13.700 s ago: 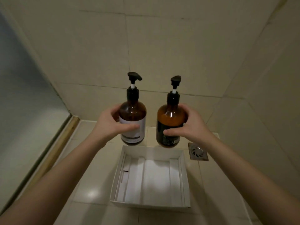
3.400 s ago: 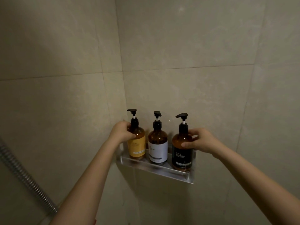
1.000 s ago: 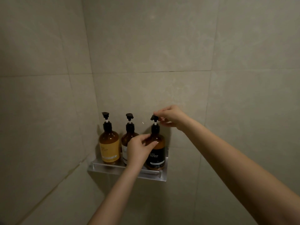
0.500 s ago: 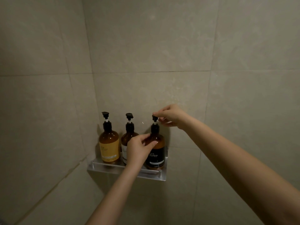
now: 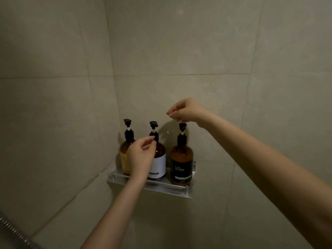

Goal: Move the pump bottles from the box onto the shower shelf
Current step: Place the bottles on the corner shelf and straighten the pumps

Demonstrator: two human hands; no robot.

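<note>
We see a dim, beige-tiled shower corner from above our own arms. A clear shower shelf [image 5: 152, 187] is fixed to the wall near the corner, and three amber pump bottles stand upright on it in a row, close together. The yellow-label bottle [image 5: 124, 155] is on the left, nearest the corner. The white-label bottle [image 5: 159, 164] stands in the middle. The black-label bottle [image 5: 181, 164], marked shampoo, stands on the right.

Our left hand [image 5: 141, 155] hangs in front of the left and middle bottles, partly hiding them. Its fingers are loosely curled, with the thumb and forefinger tips close to the middle bottle's black collar; we cannot tell whether they touch it, and the hand grips nothing.

Our right hand [image 5: 185, 110] hovers just above the black pump head of the right bottle, fingers drawn together and pointing down, not visibly touching the pump and carrying nothing.

A metal shower hose [image 5: 12, 232] crosses the lower left corner.
</note>
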